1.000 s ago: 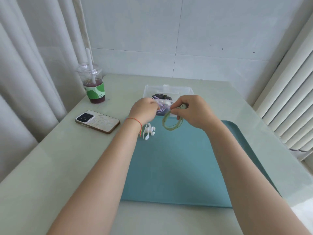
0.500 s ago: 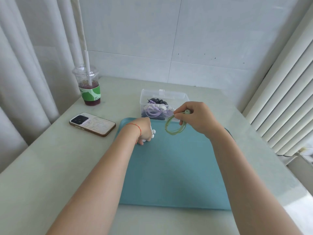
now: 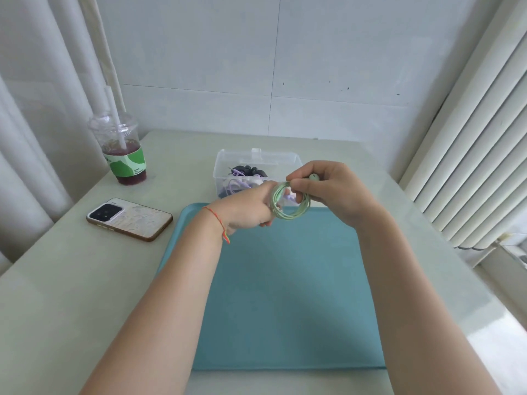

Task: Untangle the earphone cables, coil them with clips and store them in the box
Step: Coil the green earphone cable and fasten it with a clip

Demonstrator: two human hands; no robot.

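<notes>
My right hand (image 3: 333,189) pinches a coiled light-green earphone cable (image 3: 293,213) at its top, above the far edge of the teal mat (image 3: 285,295). A green earbud (image 3: 314,176) pokes out between the thumb and forefinger. My left hand (image 3: 245,209) has its fingers curled against the coil's left side; the white clip is no longer on the mat and seems hidden inside those fingers. Just behind both hands stands the clear plastic box (image 3: 228,163), open, with purple, white and dark earphones (image 3: 248,173) inside.
A phone (image 3: 129,219) lies face down left of the mat. A plastic cup (image 3: 122,149) with a straw and dark drink stands at the back left. Curtains hang on the left, a white ribbed panel on the right, a tiled wall behind the pale table (image 3: 71,280).
My left hand left the box, dropped onto the white clip on the mat, then rose to the green coil. My right hand kept hold of the coil throughout.
</notes>
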